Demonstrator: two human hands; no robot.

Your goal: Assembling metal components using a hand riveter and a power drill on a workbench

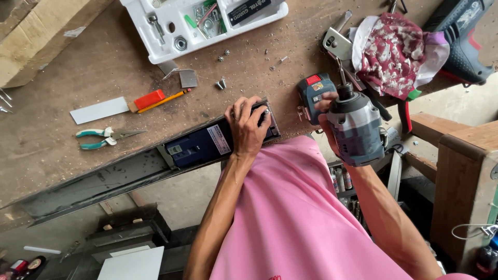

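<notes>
Pressing your left hand (248, 127) flat, fingers spread, on the dark blue device (207, 145) at the workbench (78, 150) edge, you're clenching the cordless driver (353, 127) in your right hand (328, 122), just beside it.

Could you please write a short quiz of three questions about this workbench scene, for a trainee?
1. True or false: the left hand lies flat on the dark blue rectangular device set in the long grey metal channel.
2. Which tool does the right hand hold? A) the green-handled pliers B) the grey-blue cordless drill driver C) the orange pencil
3. Fill in: the white plastic parts tray sits at the ___ edge of the brown wooden bench in the picture.

Key: 1 true; 2 B; 3 top.
</notes>
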